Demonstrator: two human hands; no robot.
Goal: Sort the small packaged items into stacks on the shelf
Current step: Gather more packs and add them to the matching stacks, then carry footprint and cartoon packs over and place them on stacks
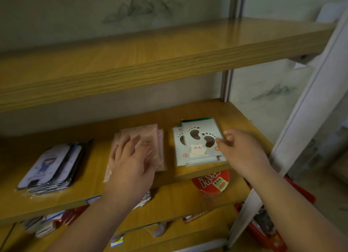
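Three stacks lie on the middle wooden shelf [188,112]. At the left is a stack of white cartoon-figure packets [50,167]. In the middle is a stack of pink packets [150,136], and my left hand [130,157] rests flat on it with fingers spread. At the right sits a stack of pale green footprint packets [197,142]. My right hand [243,150] pinches the right edge of the top footprint packet between thumb and fingers.
An upper wooden shelf [150,59] overhangs the stacks. On the shelf below stand a red-lidded jar [211,180] and loose packets [47,223]. A red basket [267,231] sits at the lower right beside the white shelf post [301,119].
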